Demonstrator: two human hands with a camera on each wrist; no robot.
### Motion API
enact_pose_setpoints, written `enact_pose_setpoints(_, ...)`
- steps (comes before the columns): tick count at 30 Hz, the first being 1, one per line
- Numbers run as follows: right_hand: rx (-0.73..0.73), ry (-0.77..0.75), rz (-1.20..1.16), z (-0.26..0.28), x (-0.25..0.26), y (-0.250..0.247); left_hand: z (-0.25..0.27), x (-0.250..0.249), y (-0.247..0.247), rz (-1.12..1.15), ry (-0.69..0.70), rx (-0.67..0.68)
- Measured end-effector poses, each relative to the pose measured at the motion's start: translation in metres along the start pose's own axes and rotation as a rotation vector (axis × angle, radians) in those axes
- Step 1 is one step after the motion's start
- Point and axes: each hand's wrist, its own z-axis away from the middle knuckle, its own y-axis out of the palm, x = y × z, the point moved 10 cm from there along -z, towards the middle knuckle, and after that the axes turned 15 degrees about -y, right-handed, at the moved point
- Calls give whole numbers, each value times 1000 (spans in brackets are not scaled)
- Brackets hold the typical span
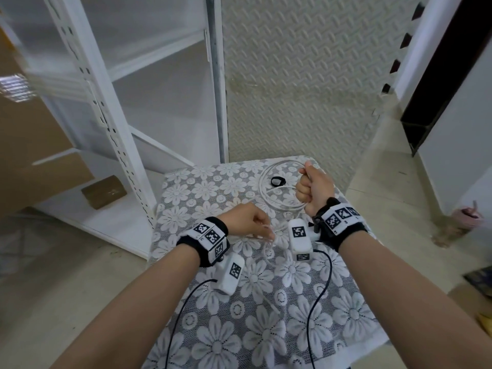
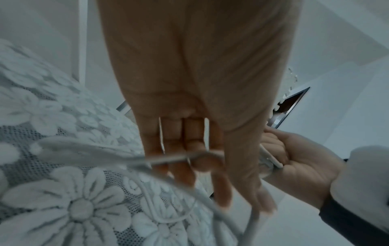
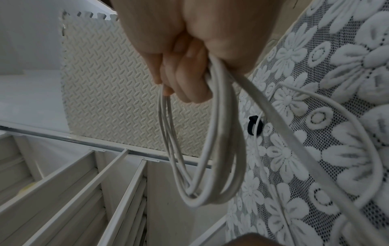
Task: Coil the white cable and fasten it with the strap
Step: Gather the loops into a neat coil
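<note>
The white cable [image 1: 261, 185] is partly wound into a coil of several loops. My right hand [image 1: 311, 187] grips that coil in a fist above the far right part of the table. In the right wrist view the coil [image 3: 223, 141] hangs from the curled fingers [image 3: 185, 83]. One loose strand runs back toward my left hand [image 1: 267, 231], which pinches it just above the cloth near the table's middle. In the left wrist view this strand [image 2: 164, 159] crosses the fingers [image 2: 206, 163]. The black strap [image 1: 277, 181] lies as a small ring on the cloth by the coil, untouched.
A white lace flower cloth [image 1: 213, 328] covers the small table. A white metal shelf rack [image 1: 106, 102] stands at the left, with a cardboard box [image 1: 103, 191] on its bottom shelf. A patterned foam panel [image 1: 292, 75] stands behind. Black wrist-camera cords [image 1: 322, 283] trail over the near cloth.
</note>
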Motion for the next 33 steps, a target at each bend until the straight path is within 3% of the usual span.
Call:
enact_pose_setpoints(5, -7, -19, 51, -1, 4, -7, 16, -9, -33, 400, 86, -46)
enact_pose_setpoints(12, -13, -37, 138, 1, 1, -15, 32, 12, -97, 1301, 241, -45)
enact_pose_setpoints(17, -16, -32, 169, 0, 2, -16, 30, 27, -105, 1424, 226, -58)
enact_pose_setpoints(24, -22, -33, 171, 1, 1, -14, 19, 27, -87, 1145, 49, -148)
enact_pose_setpoints(30, -22, -51, 195, 1, 5, -13, 17, 22, -64, 220, -91, -194)
enact_pose_setpoints(33, -27, -59, 210, 1, 9, -15, 13, 34, -44, -94, -184, -94)
